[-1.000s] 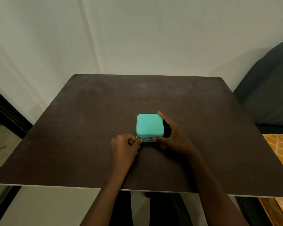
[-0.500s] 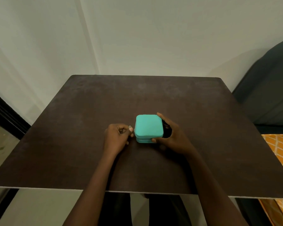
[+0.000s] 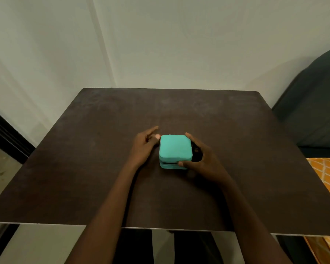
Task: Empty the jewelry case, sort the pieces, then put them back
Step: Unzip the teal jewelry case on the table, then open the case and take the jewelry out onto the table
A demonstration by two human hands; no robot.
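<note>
Right hand is wrapped round the right side of the case, thumb lying along its front edge by the seam and fingers curled over the far right corner, gripping it. Left hand sits at the case's left side, up by the far left corner; its forefinger points away past that corner while the other fingers curl in toward the case wall. Whether they pinch anything there is too small and blurred to tell, though something pale shows at the fingertips just beside the corner.

Between the two hands the case, a small teal square with rounded corners, rests flat on the table. A dark gap runs along its front seam, so the lid stands slightly parted from the base.

Behind the case the dark brown tabletop runs back to a pale wall. Well to the right of the case is a dark chair, and nearer, orange patterned cloth.
</note>
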